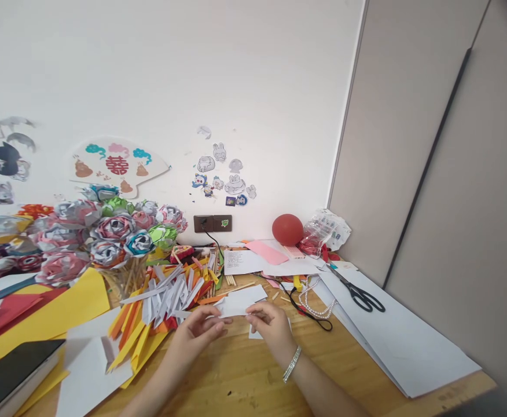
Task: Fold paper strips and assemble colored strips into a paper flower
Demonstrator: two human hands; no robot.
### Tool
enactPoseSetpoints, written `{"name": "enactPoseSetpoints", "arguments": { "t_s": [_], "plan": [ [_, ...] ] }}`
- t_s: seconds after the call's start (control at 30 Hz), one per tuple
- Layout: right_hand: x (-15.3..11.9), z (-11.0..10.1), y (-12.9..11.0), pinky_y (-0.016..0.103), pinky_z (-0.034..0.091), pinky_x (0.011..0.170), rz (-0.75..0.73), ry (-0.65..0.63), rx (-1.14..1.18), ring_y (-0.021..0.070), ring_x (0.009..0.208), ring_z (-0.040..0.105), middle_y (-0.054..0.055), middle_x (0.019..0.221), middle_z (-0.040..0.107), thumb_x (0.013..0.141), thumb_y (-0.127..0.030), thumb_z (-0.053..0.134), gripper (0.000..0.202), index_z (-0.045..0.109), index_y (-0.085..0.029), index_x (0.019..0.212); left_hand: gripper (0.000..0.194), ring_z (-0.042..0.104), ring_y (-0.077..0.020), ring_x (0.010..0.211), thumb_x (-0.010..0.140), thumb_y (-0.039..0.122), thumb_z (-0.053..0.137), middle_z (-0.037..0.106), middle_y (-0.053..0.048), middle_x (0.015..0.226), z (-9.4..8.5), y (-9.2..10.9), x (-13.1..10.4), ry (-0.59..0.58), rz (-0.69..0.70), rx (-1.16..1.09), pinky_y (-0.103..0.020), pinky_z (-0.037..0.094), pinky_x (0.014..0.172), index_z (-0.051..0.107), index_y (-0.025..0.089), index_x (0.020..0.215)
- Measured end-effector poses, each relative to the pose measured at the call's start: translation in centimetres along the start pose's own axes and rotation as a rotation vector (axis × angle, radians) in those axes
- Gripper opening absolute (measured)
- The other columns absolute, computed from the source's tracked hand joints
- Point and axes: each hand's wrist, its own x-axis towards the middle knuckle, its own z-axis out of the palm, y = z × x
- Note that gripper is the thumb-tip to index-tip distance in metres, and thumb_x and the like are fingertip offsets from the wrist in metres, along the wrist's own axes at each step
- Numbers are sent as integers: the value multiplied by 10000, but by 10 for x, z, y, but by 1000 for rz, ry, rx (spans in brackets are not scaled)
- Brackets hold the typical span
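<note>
A small piece of white paper point(235, 308) spans the space between my two hands, low over the wooden table. My left hand point(201, 330) is curled at its left edge, index fingertip against the paper and thumb a little below. At the right corner, my right hand point(274, 329) pinches the paper between thumb and fingers; a silvery bracelet circles that wrist. More white paper pieces point(256, 293) lie just behind. Partly covered by my right hand, another white piece point(254, 333) rests on the table.
Folded orange, yellow and white paper strips point(166, 298) pile up left of my hands, near paper flowers point(114, 229). A phone-like dark slab point(14, 370) lies front left. Black scissors point(357, 292) sit on white sheets point(410, 341) at right. A red balloon point(287, 230), bead string point(309, 304) and black cable point(309, 321) are behind.
</note>
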Motion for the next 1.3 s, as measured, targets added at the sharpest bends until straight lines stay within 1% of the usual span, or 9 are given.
{"name": "enactPoseSetpoints", "arguments": {
  "t_s": [0.17,0.33,0.53,0.7,0.8,0.9,1.07,1.17,1.3],
  "plan": [
    [0,1,-4,221,439,464,-20,-4,29,109,481,537,4,616,603,664,-350,649,191,630,-170,725,287,655,-217,769,562,375,718,688,-11,701,-4,-6,2,77,57,112,-316,535,703,591,182,733],
    [0,1,-9,231,446,512,-83,26,-69,112,503,538,8,613,607,693,-333,625,161,641,-173,689,264,657,-214,715,584,395,690,695,-25,672,-3,-6,-1,109,75,213,-321,539,684,608,180,713],
    [-1,-1,-12,232,453,540,-168,39,-139,123,557,547,22,665,622,719,-289,598,120,655,-186,701,306,657,-196,684,627,413,657,680,6,565,-4,-7,-2,85,40,219,-312,523,715,613,187,829],
    [-2,-1,-8,229,459,572,-164,18,-82,135,616,564,26,698,625,712,-259,608,102,660,-184,756,212,644,-192,695,615,371,671,705,-28,685,-1,-3,-3,79,78,235,-286,531,671,648,180,704],
    [-1,-1,-8,230,455,570,-158,7,-58,134,615,561,27,699,623,722,-279,601,119,659,-181,760,172,623,-169,621,635,342,656,690,-29,698,-1,-2,-4,95,133,296,-268,526,611,658,176,680],
    [-1,-2,-13,226,434,549,-201,6,-119,129,592,544,20,661,621,738,-289,590,128,660,-185,709,148,596,-142,552,670,324,632,676,-23,686,-3,-2,-4,87,172,336,-256,514,578,654,177,676],
    [-1,-3,-19,229,419,567,-274,14,-211,131,597,532,15,631,618,754,-281,583,152,654,-188,658,131,601,-141,590,712,305,602,661,-17,717,-3,-4,-3,49,195,306,-254,524,597,644,182,698],
    [-2,-1,-15,224,417,576,-258,24,-190,132,621,536,17,642,610,751,-256,584,134,644,-179,660,129,605,-154,676,714,310,604,649,-10,730,-1,-7,-3,62,207,253,-264,543,640,640,186,708],
    [-2,4,-8,231,442,590,-136,8,-12,138,648,553,22,696,601,728,-281,602,112,627,-171,727,133,595,-145,722,706,329,617,623,17,723,0,-13,-1,75,213,177,-278,554,696,638,198,705]
  ]
}}
